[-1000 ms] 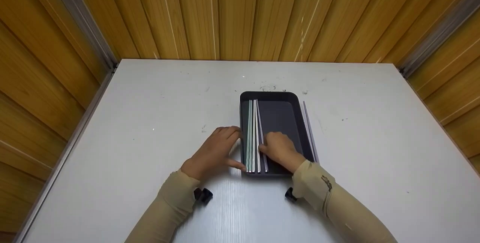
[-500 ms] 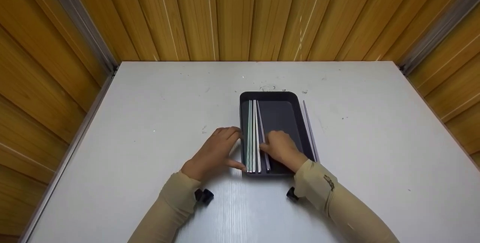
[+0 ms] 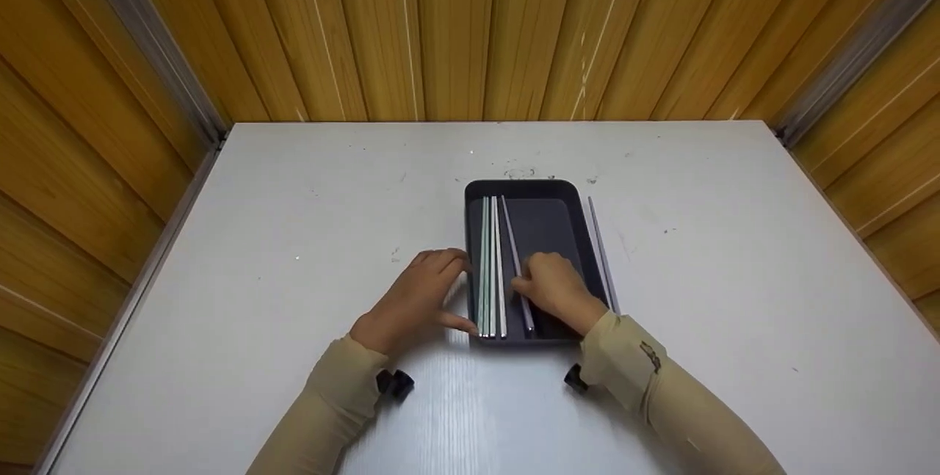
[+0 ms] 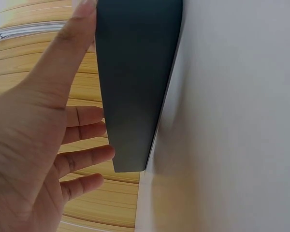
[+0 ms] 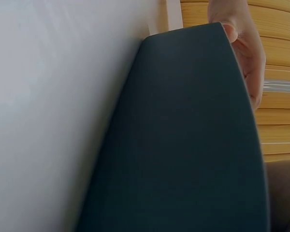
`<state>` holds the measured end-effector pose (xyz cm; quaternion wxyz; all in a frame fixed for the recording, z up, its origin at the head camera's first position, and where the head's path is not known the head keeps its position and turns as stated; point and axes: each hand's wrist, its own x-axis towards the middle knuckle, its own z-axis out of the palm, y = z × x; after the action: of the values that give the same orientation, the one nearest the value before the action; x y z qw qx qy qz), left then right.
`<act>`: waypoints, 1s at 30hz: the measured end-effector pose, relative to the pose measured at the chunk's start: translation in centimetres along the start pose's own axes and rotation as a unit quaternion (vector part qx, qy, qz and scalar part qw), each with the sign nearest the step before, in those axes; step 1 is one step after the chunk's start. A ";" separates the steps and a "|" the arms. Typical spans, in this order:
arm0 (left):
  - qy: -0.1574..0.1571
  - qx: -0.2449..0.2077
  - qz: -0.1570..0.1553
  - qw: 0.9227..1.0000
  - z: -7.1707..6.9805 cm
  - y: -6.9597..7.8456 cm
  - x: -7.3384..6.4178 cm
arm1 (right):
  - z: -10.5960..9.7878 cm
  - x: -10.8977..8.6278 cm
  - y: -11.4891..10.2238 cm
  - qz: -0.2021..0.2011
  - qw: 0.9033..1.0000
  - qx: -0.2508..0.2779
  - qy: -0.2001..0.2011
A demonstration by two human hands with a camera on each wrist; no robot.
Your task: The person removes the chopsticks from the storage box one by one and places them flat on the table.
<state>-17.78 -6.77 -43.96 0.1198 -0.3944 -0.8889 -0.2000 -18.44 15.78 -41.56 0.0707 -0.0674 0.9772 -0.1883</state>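
A dark rectangular tray (image 3: 543, 225) stands on the white table. Along its left side lie pale green chopsticks (image 3: 484, 262) and whitish ones (image 3: 498, 277), side by side. My right hand (image 3: 556, 288) reaches over the tray and pinches a lavender chopstick (image 3: 511, 236), which slants away from the row at its near end. My left hand (image 3: 411, 302) is at the tray's left side, thumb by the near corner. In the left wrist view its fairly straight fingers (image 4: 89, 157) meet the tray's outer wall (image 4: 135, 92).
Another lavender chopstick (image 3: 598, 240) lies on the table (image 3: 720, 255) just outside the tray's right wall. A wood-look panel wall (image 3: 455, 34) rises behind the table's far edge, with similar panels at both sides.
The near end of the lavender chopstick has swung right, away from the whitish ones, with my right hand shifting slightly the same way. My left hand keeps its place at the tray.
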 end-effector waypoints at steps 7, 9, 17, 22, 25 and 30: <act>0.010 -0.015 0.003 1.000 -0.1 -0.1 0.0 | -0.7 -0.2 0.2 0.003 1.000 -0.006 -0.004; 0.011 -0.013 0.005 1.000 -0.1 -0.1 0.0 | -0.9 -0.3 0.4 0.005 1.000 -0.009 -0.005; 0.011 -0.006 0.008 1.000 0.0 0.0 0.0 | -1.6 -0.7 1.1 0.002 1.000 -0.016 -0.002; 0.010 0.005 0.008 1.000 0.0 0.0 0.0 | -2.0 -0.9 1.6 -0.004 1.000 -0.017 0.012; 0.012 0.000 0.010 1.000 0.1 0.0 -0.1 | -2.2 -1.1 2.0 -0.013 1.000 -0.020 0.020; 0.014 -0.011 0.010 1.000 0.1 0.1 -0.1 | -2.5 -1.3 2.6 -0.015 0.999 -0.026 0.026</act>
<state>-17.68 -6.73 -44.04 0.1302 -0.4018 -0.8807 -0.2145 -17.82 19.31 -40.05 0.0404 -0.0789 0.9822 -0.1656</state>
